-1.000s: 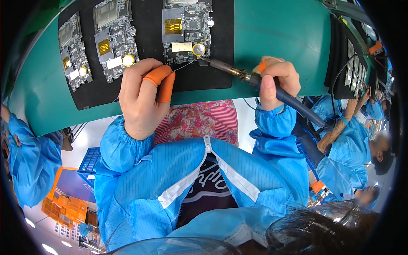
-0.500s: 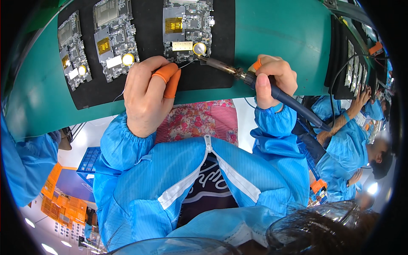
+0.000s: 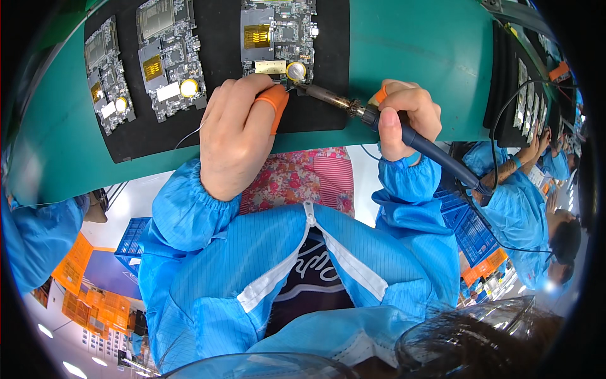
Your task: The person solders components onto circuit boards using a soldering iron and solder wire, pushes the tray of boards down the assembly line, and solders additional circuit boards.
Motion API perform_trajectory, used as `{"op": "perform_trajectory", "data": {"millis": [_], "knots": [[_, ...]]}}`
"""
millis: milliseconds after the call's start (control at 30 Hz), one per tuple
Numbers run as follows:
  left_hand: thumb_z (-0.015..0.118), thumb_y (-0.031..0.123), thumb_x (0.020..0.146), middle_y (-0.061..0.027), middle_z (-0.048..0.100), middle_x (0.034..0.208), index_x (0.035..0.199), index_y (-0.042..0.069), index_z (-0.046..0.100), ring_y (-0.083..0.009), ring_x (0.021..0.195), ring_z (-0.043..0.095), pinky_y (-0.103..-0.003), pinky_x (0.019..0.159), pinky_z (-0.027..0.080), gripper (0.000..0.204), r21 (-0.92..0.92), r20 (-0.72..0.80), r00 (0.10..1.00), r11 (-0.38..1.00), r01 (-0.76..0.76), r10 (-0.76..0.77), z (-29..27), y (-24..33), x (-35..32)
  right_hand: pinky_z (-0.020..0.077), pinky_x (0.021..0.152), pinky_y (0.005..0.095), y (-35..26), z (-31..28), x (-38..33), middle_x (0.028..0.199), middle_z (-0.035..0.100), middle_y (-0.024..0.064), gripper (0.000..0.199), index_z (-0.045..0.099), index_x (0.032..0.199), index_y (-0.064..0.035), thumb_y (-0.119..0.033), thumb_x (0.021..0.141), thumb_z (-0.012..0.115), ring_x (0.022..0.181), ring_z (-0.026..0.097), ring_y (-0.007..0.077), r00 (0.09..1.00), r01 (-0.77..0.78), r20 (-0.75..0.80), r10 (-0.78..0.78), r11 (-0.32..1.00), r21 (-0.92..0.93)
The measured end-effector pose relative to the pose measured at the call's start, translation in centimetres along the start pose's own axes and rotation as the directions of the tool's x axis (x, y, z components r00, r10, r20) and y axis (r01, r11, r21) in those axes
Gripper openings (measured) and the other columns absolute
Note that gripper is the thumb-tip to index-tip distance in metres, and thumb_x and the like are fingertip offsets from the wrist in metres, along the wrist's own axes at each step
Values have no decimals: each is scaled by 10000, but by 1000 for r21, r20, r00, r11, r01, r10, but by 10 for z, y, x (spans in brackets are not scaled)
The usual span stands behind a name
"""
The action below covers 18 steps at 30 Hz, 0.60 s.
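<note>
My right hand [image 3: 407, 119] grips a soldering iron [image 3: 420, 144] by its dark blue handle. The iron's tip meets the circuit board [image 3: 287, 35] just below a round, yellow-rimmed coin cell [image 3: 295, 71]. My left hand [image 3: 238, 129], with orange finger cots on its fingers, pinches a thin solder wire [image 3: 188, 136] whose loose length trails off to the left. The wire's front end is close to the iron's tip; whether they touch is too small to tell. The left fingers cover the board's lower left edge.
Two more circuit boards [image 3: 169, 60] [image 3: 110, 76] lie left on the black mat [image 3: 221, 38], over a green table [image 3: 410, 50]. The iron's black cable [image 3: 495, 126] loops at right. Co-workers in blue sit at both sides. Blue [image 3: 470, 230] and orange crates [image 3: 95, 309] stand below.
My left hand has moved right and slightly up, bringing its fingers and the solder wire closer to the iron's tip. My right hand and the iron have barely moved.
</note>
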<state>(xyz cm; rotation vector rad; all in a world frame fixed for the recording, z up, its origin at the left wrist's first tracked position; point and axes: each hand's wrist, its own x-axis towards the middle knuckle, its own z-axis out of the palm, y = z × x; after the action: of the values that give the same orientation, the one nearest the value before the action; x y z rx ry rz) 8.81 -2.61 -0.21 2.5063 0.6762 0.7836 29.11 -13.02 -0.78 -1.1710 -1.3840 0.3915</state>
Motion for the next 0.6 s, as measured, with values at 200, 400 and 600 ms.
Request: {"op": "perform_trajectory", "data": {"millis": [200, 400, 600], "knots": [[770, -36, 665, -103, 601, 943, 916, 15, 654, -264, 816, 611, -328, 684, 504, 281, -50, -48, 989, 989, 140, -143, -21, -2, -12, 295, 369, 284, 0, -7, -4, 512, 470, 71, 130, 507, 731, 7, -62, 806, 587, 391, 412, 154, 999, 29, -29, -28, 1000, 5], [656, -11, 849, -31, 650, 878, 1125, -8, 623, 2, 511, 390, -190, 413, 291, 277, 140, -457, 748, 792, 595, -481, -107, -86, -50, 373, 519, 308, -14, -20, -27, 628, 499, 125, 253, 457, 801, -5, -229, 878, 546, 560, 456, 185, 951, -197, -237, 197, 980, 28], [579, 9, 897, -103, 645, 1028, 1159, -44, 600, -156, 977, 576, -271, 825, 474, 269, -63, -156, 773, 787, 614, -616, -134, -144, -84, 316, 470, 250, -11, -25, -29, 629, 522, 79, 242, 487, 764, -5, -190, 883, 587, 528, 420, 102, 894, -155, -388, 223, 967, 201]]}}
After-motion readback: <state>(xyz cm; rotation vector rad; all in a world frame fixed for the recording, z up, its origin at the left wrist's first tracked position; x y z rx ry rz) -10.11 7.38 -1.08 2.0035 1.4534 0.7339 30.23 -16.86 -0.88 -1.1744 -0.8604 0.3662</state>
